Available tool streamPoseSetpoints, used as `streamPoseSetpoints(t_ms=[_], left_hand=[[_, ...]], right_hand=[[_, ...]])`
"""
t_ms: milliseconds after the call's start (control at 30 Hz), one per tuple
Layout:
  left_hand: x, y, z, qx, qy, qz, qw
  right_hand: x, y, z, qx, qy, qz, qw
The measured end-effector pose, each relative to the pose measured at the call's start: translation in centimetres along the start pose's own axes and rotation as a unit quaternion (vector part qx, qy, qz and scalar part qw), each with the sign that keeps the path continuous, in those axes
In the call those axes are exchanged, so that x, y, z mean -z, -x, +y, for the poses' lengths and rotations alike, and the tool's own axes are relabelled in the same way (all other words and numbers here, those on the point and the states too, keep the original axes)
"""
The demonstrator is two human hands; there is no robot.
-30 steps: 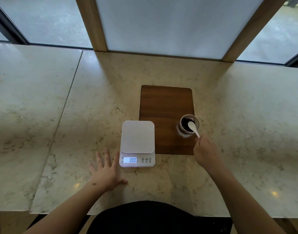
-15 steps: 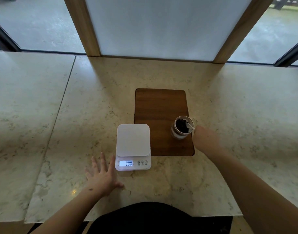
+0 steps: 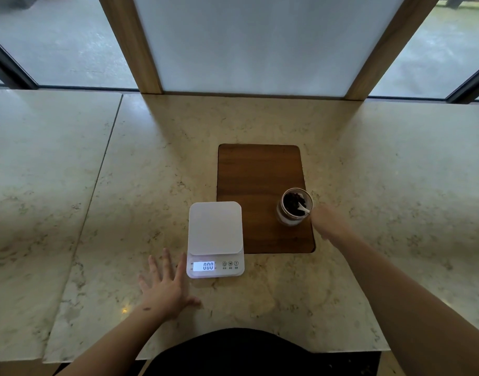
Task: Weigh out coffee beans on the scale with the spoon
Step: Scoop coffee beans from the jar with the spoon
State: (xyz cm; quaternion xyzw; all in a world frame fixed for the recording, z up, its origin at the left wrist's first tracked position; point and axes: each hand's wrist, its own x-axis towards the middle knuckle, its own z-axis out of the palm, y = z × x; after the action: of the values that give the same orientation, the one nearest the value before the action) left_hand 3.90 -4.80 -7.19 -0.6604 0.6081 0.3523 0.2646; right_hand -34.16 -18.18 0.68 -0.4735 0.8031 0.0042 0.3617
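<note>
A white digital scale (image 3: 215,229) stands on the marble counter, its lit display reading 0.00 and its platform bare. To its right a glass jar (image 3: 294,207) of dark coffee beans sits on a wooden board (image 3: 257,172). My right hand (image 3: 328,222) is just right of the jar, holding a white spoon (image 3: 303,209) whose bowl is dipped down into the beans. My left hand (image 3: 166,284) lies flat on the counter with fingers spread, touching the scale's front left corner.
The marble counter (image 3: 124,185) runs left and right, with a seam on the left. A frosted panel in a wooden frame (image 3: 135,50) rises at the back edge, windows on both sides. My dark clothing shows at the near edge.
My right hand has lowered the spoon from above the jar's rim down into the beans. The left hand has stayed beside the scale.
</note>
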Motion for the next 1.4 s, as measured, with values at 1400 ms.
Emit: streamPoseSetpoints(t_ms=[1400], left_hand=[[0.2,0.3,0.3,0.007,0.005,0.004,1.000]], right_hand=[[-1.4,0.6,1.1,-0.150,-0.416,-0.082,0.893]])
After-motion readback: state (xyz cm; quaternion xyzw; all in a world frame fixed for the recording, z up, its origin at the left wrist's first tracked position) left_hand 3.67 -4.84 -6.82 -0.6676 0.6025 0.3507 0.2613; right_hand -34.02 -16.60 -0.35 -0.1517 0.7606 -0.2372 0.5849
